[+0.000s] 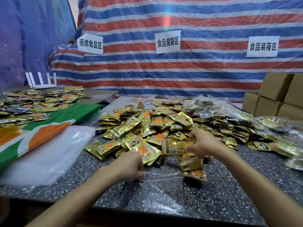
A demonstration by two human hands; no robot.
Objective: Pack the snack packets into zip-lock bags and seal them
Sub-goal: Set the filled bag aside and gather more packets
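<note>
A big heap of gold snack packets (157, 126) covers the middle of the speckled table (229, 190). A clear zip-lock bag (160, 192) with a red seal line lies flat near the front edge. My left hand (131, 164) pinches the bag's top left corner. My right hand (203, 143) grips a blurred bunch of gold packets (177, 145) just above the heap's front edge. A few more packets (193, 167) lie right of the bag's mouth.
A stack of clear plastic bags (49, 153) lies at the left over a green and orange sack (41, 128). Filled zip-lock bags (278, 123) pile at the right, with cardboard boxes (275, 95) behind. More packets (32, 102) and a white router (41, 81) sit far left.
</note>
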